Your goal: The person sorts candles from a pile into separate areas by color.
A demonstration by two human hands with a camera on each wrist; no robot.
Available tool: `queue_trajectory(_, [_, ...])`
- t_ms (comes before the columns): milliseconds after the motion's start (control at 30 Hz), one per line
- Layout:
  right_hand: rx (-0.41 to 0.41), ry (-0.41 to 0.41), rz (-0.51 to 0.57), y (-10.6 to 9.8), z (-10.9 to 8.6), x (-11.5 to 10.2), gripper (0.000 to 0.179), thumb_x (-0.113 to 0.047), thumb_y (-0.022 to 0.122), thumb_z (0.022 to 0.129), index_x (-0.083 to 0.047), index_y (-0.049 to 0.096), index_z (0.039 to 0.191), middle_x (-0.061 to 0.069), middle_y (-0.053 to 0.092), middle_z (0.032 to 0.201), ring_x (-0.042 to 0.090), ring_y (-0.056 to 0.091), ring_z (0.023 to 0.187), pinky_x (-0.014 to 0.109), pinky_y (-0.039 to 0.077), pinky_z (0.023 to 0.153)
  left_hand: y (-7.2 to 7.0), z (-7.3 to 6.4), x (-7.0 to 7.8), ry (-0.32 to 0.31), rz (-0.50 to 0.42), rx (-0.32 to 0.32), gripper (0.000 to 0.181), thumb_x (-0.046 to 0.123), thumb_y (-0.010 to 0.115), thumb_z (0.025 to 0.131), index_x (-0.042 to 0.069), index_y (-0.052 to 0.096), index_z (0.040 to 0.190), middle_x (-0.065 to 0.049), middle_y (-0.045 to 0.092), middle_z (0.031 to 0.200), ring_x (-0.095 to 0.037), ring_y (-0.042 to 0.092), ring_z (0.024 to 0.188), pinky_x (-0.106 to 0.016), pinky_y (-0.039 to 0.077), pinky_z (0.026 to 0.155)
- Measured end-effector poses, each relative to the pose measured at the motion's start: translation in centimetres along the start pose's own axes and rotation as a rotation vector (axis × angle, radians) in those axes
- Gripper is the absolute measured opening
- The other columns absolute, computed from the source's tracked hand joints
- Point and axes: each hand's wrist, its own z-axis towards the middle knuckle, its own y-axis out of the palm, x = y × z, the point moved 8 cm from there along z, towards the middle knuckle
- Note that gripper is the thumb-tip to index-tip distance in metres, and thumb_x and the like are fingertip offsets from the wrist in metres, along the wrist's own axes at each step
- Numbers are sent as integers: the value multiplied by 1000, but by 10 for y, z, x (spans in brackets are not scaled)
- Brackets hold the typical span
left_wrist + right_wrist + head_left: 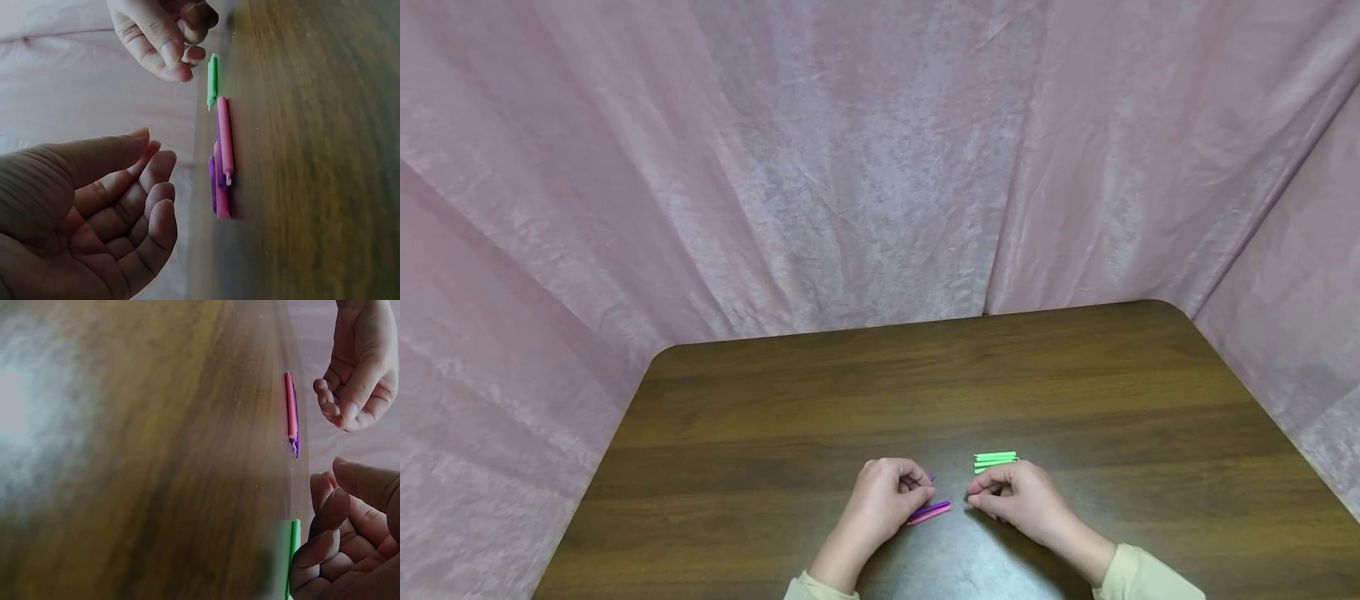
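Note:
Thin birthday candles with wicks lie on the table in two groups. In the head view my left hand (882,493) hovers over the left group, where a purple candle (935,507) and a pink candle (931,516) lie side by side. The left wrist view shows another pink candle (221,203) beneath, and more purple beside it. A row of green candles (996,456) lies partly behind my right hand (1021,500). Both hands have loosely bent fingers, thumbs near the fingertips, and nothing between them. Part of each group is hidden by a hand.
The brown wood-grain table (775,400) has rounded far corners. A pink velvety curtain (865,167) hangs behind its far edge and along both sides. Light-coloured sleeves (1142,575) cover the forearms near the front.

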Motion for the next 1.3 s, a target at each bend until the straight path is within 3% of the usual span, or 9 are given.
queue_trajectory(667, [-20, -59, -33, 19, 14, -13, 7, -14, 78, 78, -10, 75, 83, -10, 66, 70, -1, 52, 59, 22, 43, 57, -14, -15, -12, -26, -47, 16, 7, 9, 78, 78, 12, 72, 75, 13, 60, 64, 2, 51, 57, -19, 44, 54])
queue_trajectory(1300, [-30, -75, -144, 34, 20, -20, 8, -6, 77, 75, -12, 72, 78, -14, 59, 65, -4, 48, 59, 22, 41, 58, -25, -24, -20, -44, -14, 53, 10, 8, 78, 78, 13, 71, 73, 13, 59, 63, 2, 50, 56, -19, 44, 54])
